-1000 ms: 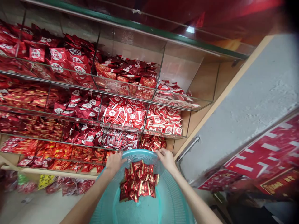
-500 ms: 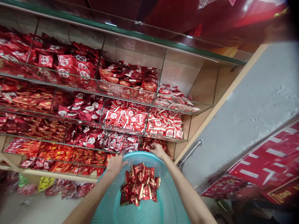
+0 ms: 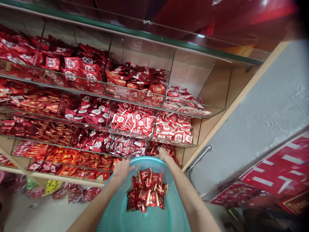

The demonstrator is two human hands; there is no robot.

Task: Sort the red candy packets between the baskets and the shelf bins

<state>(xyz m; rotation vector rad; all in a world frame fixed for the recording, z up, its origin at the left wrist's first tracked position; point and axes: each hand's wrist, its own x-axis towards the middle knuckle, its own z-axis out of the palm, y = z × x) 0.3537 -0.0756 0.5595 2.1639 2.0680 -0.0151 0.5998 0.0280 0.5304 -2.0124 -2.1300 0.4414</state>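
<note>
A teal plastic basket [image 3: 173,199] stands between my forearms, with a heap of shiny red and gold packets [image 3: 146,190] inside. My left hand [image 3: 122,169] is closed on the basket's far rim at its left, the thumb over the inner side. At the right of the same rim, my right hand [image 3: 164,153] reaches to the bin of dark red packets [image 3: 173,150]. Its fingertips are partly hidden among those packets, and I cannot make out whether they grip any.
Clear-fronted shelf bins [image 3: 135,122] full of red packets rise ahead and to the left. A glass shelf edge [image 3: 149,33] crosses above. On the right are a wooden side panel [image 3: 217,124], a grey wall [image 3: 263,112] and red printed packaging [image 3: 277,170].
The view has shifted slightly, so the shelves appear a little further right. My right hand's fingers have gone slightly deeper among the dark red packets. My left hand remains on the rim.
</note>
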